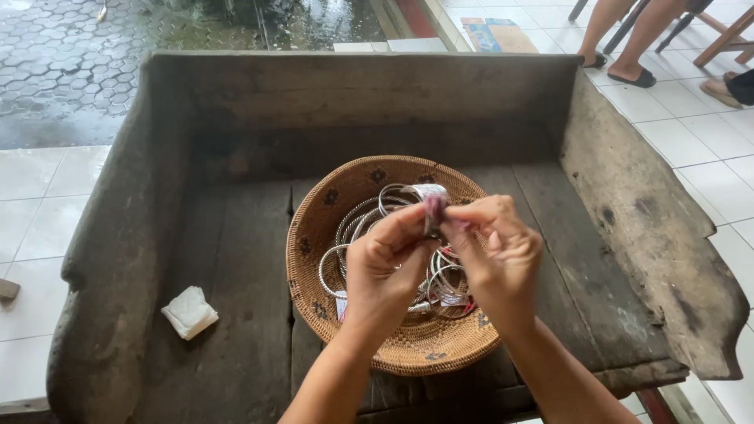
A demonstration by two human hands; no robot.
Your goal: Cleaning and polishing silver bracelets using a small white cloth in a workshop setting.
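My left hand (385, 263) and my right hand (499, 251) meet above a round woven basket (314, 235). Between their fingertips they pinch a silver bangle (408, 192) together with a small pinkish-purple scrap (434, 206), perhaps a cloth or a tag. The bangle stands upright over the basket. Several more silver bangles (345, 235) lie piled inside the basket, partly hidden under my hands. The basket rests on a dark, worn wooden tray-like table (236, 259).
A folded white cloth (189, 312) lies on the wood at the left. Raised wooden walls (353, 86) close the back and both sides. Beyond are white floor tiles (683, 133), wet paving, and another person's legs and sandalled feet (620, 47) at the top right.
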